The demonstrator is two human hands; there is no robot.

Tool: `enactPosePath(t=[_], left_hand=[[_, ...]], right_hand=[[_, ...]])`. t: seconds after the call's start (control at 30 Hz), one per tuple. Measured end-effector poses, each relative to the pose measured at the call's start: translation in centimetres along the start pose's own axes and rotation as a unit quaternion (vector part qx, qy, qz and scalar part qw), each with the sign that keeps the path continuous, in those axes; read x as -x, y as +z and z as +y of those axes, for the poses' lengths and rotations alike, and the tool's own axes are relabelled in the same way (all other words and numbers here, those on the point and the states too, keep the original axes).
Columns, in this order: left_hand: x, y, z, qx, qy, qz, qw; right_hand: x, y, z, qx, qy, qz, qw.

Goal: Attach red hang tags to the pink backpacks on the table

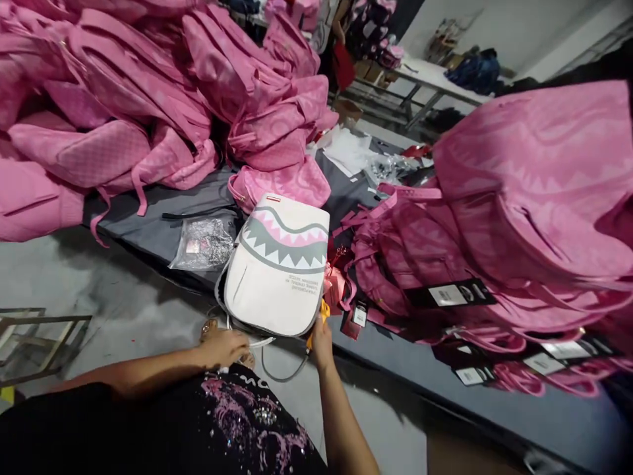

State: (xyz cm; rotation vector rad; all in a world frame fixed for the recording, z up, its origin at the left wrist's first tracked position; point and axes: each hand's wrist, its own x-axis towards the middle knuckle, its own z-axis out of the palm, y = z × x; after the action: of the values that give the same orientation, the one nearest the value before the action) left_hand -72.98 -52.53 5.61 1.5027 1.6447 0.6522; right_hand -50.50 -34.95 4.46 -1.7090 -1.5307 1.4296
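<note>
A white backpack (277, 297) with a grey and pink shark-teeth print lies at the table's front edge. My left hand (222, 346) is at its lower left, fingers closed around a white strap (261, 342) that pokes out beside them. At the bag's lower right corner, my right hand (322, 343) is closed on small scissors with yellow-orange handles (324, 310); the blades are hidden. A thin grey loop of strap (287, 379) hangs below the bag, between my two hands.
Pink backpacks (133, 86) are heaped at the left and back. More pink backpacks (534, 198) with black hang tags (450, 294) are stacked on the right. A clear plastic packet (205, 244) lies left of the white bag on the dark table (386, 349). Plastic wrapping (395, 168) lies behind.
</note>
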Motion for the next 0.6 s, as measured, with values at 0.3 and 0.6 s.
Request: enactPosePath(t=[0.3, 0.6], left_hand=[[-7.8, -7.5, 0.2, -0.318, 0.22, 0.006, 0.922], [-20.5, -19.2, 10.9, -0.312, 0.109, 0.193, 0.924]], right_hand=[[5.3, 0.7, 1.1, -0.114, 0.036, 0.115, 0.986], [15.1, 6.1, 0.6, -0.112, -0.16, 0.203, 0.96]])
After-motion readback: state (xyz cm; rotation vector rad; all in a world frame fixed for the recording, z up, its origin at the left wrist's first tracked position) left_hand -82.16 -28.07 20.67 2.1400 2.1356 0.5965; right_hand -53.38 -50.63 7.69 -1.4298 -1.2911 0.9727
